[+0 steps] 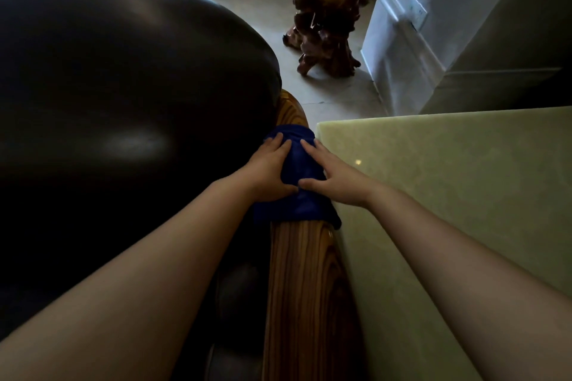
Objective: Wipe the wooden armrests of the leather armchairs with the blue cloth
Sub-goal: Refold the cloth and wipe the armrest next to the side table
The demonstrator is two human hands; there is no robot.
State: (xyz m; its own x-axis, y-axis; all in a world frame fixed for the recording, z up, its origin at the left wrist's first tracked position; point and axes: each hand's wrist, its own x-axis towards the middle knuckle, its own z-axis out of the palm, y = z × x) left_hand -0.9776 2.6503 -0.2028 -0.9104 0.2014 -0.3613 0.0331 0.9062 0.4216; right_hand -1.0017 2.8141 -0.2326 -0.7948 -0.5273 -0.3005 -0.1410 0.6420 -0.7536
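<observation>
Blue cloth is draped over the wooden armrest right about midway along the stretch I can see, and both my hands are flat on top of it. Left hand sits on the side nearest the seat, fingers straight and spread, thumb running along the near part of the cloth. Right hand is on the outer side, same deal, fingers straight and pointing away from me, thumb angled in so the two thumbs nearly meet in the middle. So neither hand is grabbing anything, just palms and fingers pressing the cloth down onto the wood. Cloth hangs a bit over both edges of the armrest, and its near corner droops on the right. Striped grain of the armrest shows below the cloth toward me and a short curved bit pokes out past it. To my left is the dark leather armchair, big rounded cushion with a dull shine on it. Just beside the armrest on my right is a pale green stone tabletop, glossy, with a small light spot reflected in it. Further out on the tiled floor stands a gnarly reddish-brown root carving, near a white wall corner with a socket plate.
</observation>
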